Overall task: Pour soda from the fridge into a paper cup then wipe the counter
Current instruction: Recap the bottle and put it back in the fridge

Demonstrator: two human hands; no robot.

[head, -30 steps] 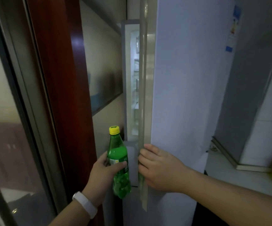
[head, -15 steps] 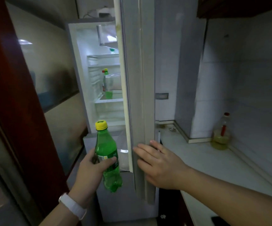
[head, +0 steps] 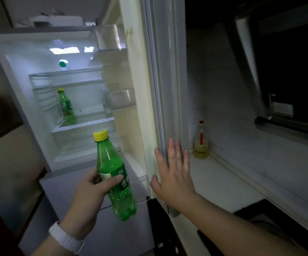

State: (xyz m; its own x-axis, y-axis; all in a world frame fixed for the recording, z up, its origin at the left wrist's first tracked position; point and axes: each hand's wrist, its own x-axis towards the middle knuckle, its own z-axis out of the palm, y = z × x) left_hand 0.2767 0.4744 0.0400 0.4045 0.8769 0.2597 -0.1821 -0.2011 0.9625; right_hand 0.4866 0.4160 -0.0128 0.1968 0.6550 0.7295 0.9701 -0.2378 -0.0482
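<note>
Fingers [head: 172, 152] of the right hand [head: 175, 174] are straight and slightly spread, the palm laid flat against the lower edge of the fridge door [head: 166, 71]. It holds nothing, and the forearm reaches in from the lower right. Just left of the door, the left hand [head: 92, 191] grips the soda bottle [head: 112, 169] round its label. The thumb [head: 113, 180] lies across the front, and the bottle is tilted so that its yellow cap [head: 100, 135] leans away from the door. A white wristband [head: 64, 239] sits on that wrist.

Half a second ago the right fingers were bent loosely over the door's edge; now they are flattened out against it. The door stands wider, and more of the lit fridge [head: 38, 52] shows to its left, including a second green bottle [head: 66, 106] on a shelf. The left hand's hold on the soda bottle has not changed.

Right of the door, a bottle of yellow liquid [head: 201, 141] stands on the pale counter [head: 241, 172], near the door. The left hand's other fingers are hidden behind the soda bottle. Its label is too blurred to read, and the dark area above the counter is hard to make out.
</note>
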